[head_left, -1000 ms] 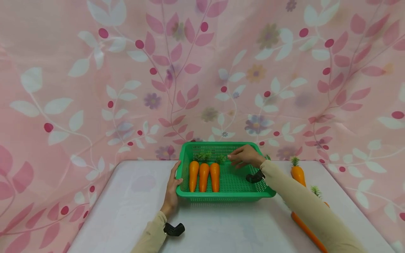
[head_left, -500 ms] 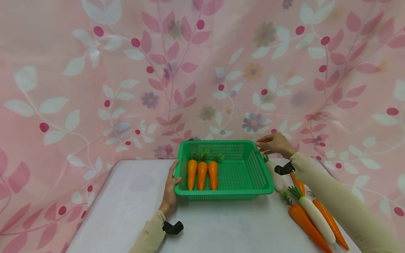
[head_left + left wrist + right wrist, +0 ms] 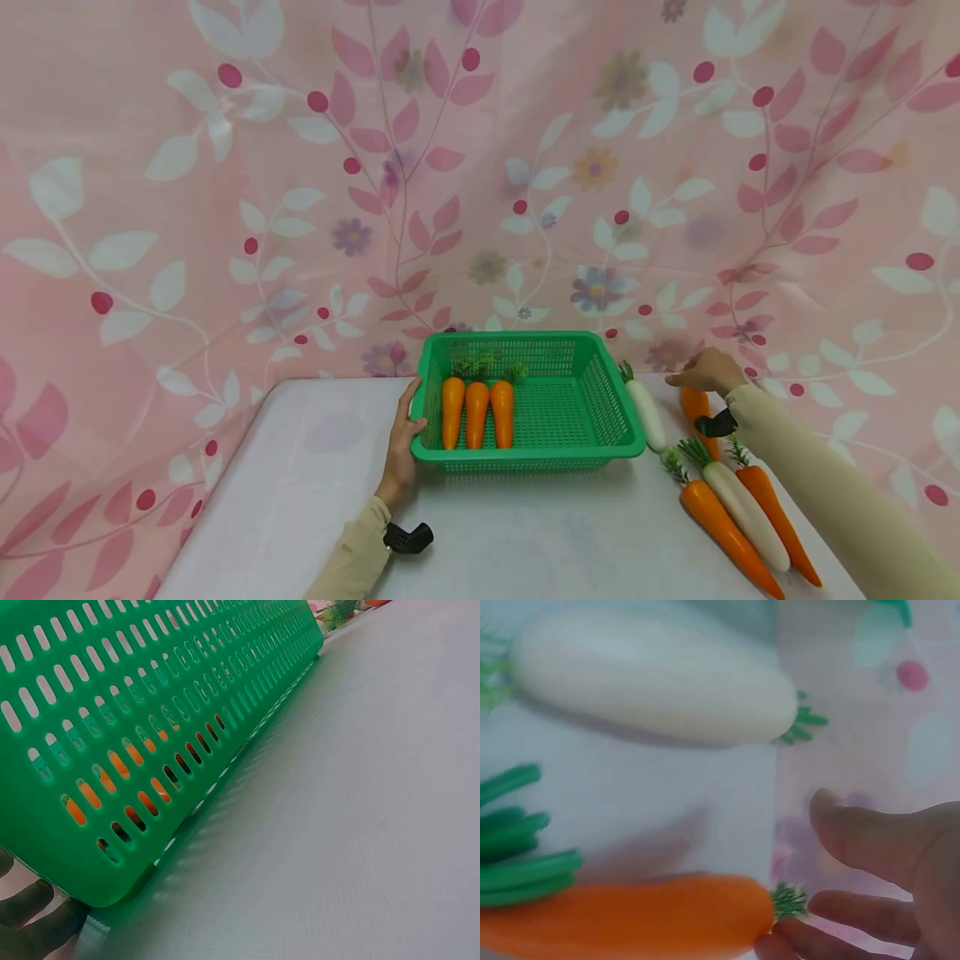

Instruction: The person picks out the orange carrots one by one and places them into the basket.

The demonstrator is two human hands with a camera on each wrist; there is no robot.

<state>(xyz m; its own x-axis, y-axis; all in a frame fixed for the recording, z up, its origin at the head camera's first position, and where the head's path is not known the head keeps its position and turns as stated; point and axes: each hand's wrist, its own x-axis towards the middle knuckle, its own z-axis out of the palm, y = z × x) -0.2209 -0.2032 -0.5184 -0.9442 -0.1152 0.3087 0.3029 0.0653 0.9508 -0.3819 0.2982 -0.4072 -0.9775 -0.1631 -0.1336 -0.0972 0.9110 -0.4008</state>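
A green slotted basket [image 3: 529, 456] stands at the back middle of the white table and holds three orange carrots [image 3: 477, 412] side by side at its left. My left hand [image 3: 411, 421] grips the basket's left edge, thumb over the rim; its fingers [image 3: 30, 922] show under the basket's corner [image 3: 90, 847]. My right hand [image 3: 697, 372] is right of the basket, over the leafy end of an orange carrot [image 3: 693, 407] that lies on the table. In the right wrist view its fingertips [image 3: 832, 919] touch that carrot's [image 3: 630, 919] green tuft, with the thumb apart.
A white radish [image 3: 647, 413] [image 3: 652, 675] lies against the basket's right wall. Near the front right lie an orange carrot [image 3: 722, 527], another white radish [image 3: 744, 513] and another carrot [image 3: 774, 510]. A pink leaf-patterned cloth [image 3: 480, 167] hangs behind the table.
My right hand has left the basket's inside, passed over its right rim and come down on the carrot's top at the right. My left hand has stayed on the basket.
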